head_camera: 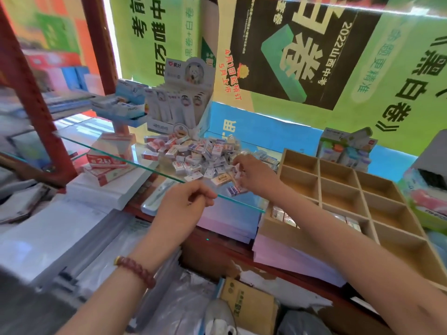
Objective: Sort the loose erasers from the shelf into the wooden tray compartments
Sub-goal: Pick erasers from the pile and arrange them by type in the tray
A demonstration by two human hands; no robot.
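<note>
Pinching an eraser [238, 174] with right hand [256, 175] from the pile [200, 153] just left of wooden tray [280, 171]; light, stiff, slick-sleeved, best gripped across long sides. Left hand [186, 201] curled farther left, hold unclear.

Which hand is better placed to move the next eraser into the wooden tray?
Right, probably: the right hand is at the eraser pile, beside the wooden tray; the left hand is by the glass edge, farther away.

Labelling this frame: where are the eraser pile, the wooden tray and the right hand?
eraser pile [193, 153]: head view, middle of heap
wooden tray [338, 198]: head view, bare compartment floor
right hand [252, 176]: head view, back of hand
</note>
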